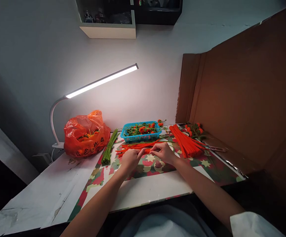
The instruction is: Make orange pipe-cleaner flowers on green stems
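Observation:
My left hand [131, 159] and my right hand [162, 152] meet over a patterned red-and-green sheet [207, 168] on the table. Both are closed in a pinch on an orange pipe cleaner [146, 150] stretched between them. Loose orange pipe cleaners [135, 146] lie just beyond the fingers. A blue basket [141, 135] behind them holds small orange flowers with green stems. A thick bundle of orange pipe cleaners [186, 141] lies right of my right hand. A bundle of green pipe cleaners [110, 147] lies left of my left hand.
An orange plastic bag [86, 134] sits at the back left beside a white desk lamp [100, 82]. A brown cardboard wall [241, 95] stands along the right side. More orange flowers [193, 128] lie at its foot, with scissors [214, 148] nearby. The white table [46, 184] extends left.

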`<state>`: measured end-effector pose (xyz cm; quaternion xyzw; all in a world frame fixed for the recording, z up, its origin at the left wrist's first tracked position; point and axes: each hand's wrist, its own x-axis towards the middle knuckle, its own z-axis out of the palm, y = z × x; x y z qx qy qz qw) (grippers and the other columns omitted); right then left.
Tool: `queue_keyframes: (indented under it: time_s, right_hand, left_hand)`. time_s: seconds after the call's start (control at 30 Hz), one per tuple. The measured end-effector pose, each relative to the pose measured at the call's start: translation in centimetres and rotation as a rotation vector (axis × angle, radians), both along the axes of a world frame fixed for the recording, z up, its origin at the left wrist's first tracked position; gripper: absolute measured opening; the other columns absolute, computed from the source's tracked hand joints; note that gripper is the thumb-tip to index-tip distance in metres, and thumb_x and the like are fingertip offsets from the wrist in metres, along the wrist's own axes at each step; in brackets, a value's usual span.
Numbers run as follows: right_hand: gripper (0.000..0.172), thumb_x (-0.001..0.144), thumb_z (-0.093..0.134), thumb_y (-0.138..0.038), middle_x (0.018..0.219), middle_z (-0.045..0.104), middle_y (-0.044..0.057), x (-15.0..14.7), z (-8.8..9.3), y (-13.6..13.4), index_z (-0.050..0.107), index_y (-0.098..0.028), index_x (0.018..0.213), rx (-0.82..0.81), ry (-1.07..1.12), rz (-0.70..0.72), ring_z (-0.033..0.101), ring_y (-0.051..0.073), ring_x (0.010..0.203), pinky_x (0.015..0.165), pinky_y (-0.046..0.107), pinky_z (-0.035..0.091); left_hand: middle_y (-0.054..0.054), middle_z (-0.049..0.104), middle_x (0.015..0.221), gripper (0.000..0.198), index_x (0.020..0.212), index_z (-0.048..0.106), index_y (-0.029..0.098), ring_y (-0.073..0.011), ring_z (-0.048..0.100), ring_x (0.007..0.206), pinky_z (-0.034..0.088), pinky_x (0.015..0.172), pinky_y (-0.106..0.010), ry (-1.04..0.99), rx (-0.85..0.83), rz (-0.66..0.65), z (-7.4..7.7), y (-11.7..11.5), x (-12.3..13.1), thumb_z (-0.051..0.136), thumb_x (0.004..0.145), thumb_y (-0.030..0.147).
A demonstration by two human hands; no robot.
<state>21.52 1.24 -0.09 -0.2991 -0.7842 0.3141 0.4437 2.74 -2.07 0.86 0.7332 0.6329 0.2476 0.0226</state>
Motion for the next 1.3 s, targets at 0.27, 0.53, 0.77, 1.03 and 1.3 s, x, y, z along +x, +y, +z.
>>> queue_keyframes:
  time_s: [0.27,0.53,0.77,1.03,1.3]
  right_hand:
    - [0.022,0.078,0.063,-0.036,0.062,0.064,0.003,0.0,0.3,-0.9,0.063,-0.017,0.067,0.226,-0.037,-0.060,0.054,0.012,0.054,0.054,0.024,0.042]
    - [0.047,0.073,0.055,-0.060,0.066,0.065,0.006,0.5,0.5,0.7,0.060,-0.014,0.070,-0.560,0.148,0.265,0.063,0.018,0.059,0.058,0.029,0.047]
    - [0.021,0.069,0.066,-0.026,0.065,0.065,0.003,1.1,-1.0,1.8,0.053,-0.015,0.081,-1.124,0.160,0.663,0.061,0.013,0.055,0.050,0.021,0.041]
    - [0.030,0.088,0.035,-0.036,0.061,0.063,0.008,0.5,-2.6,2.2,0.050,-0.013,0.079,-1.429,-0.027,0.904,0.061,0.017,0.052,0.048,0.024,0.043]
    - [0.029,0.089,0.038,-0.039,0.049,0.053,0.001,0.8,-2.7,2.1,0.043,-0.017,0.071,-1.389,0.014,1.021,0.047,0.010,0.038,0.035,0.017,0.033]
  left_hand:
    - [-0.001,0.041,0.042,0.066,0.048,0.054,0.016,-0.0113,0.031,0.040,0.017,0.047,-0.026,-0.064,0.005,-0.040,-0.2,0.1,-0.1,0.024,0.085,0.062]
    - [-0.002,0.049,0.044,0.062,0.048,0.055,0.017,-0.0119,0.040,0.042,0.018,0.049,-0.025,0.089,0.241,-0.099,-0.2,0.0,-0.9,0.026,0.089,0.054]
    - [-0.003,0.052,0.046,0.056,0.048,0.053,0.018,-0.0118,0.044,0.046,0.023,0.052,-0.025,0.246,0.457,-0.304,-0.4,0.0,-1.8,0.031,0.091,0.045]
    - [-0.002,0.054,0.049,0.054,0.052,0.054,0.018,-0.0117,0.046,0.048,0.027,0.055,-0.026,0.301,0.569,-0.346,-0.7,-0.2,-1.9,0.030,0.092,0.045]
    - [-0.003,0.055,0.049,0.057,0.051,0.054,0.019,-0.0119,0.046,0.048,0.026,0.054,-0.028,0.292,0.557,-0.333,-0.7,-0.5,-1.7,0.027,0.091,0.050]
